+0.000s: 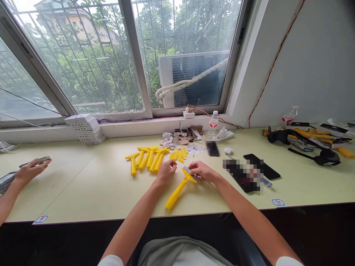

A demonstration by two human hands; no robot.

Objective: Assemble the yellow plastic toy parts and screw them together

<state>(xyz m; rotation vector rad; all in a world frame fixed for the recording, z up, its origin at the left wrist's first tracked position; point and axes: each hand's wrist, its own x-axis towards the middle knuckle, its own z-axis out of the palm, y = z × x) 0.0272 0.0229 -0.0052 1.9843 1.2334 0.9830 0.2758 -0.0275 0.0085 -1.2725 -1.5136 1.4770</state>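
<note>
Pinching a grey plate (186, 169) in the right hand (202, 170), against the head of one yellow scraper (176, 195) near the front edge of the table (111, 184). Looks partway through, with yellow handles (150, 159) lined up beside loose yellow pieces (181, 153), apparently unfitted. Can't tell whether the left hand's (166, 171) curled fingers hold anything, or make out fastenings behind the right fingers.

From here I see a pale yellow table (105, 192). On it I have yellow handles (150, 159), flat yellow plates (179, 154), small screws (194, 149), a white cloth (167, 140) and torn cardboard (181, 138). A bottle (213, 125) stands by a power strip (224, 135). To the right I make out a white case (228, 150), a black phone (267, 170) and a black headset strap (307, 142); white boxes (86, 128) stand stacked at left.
</note>
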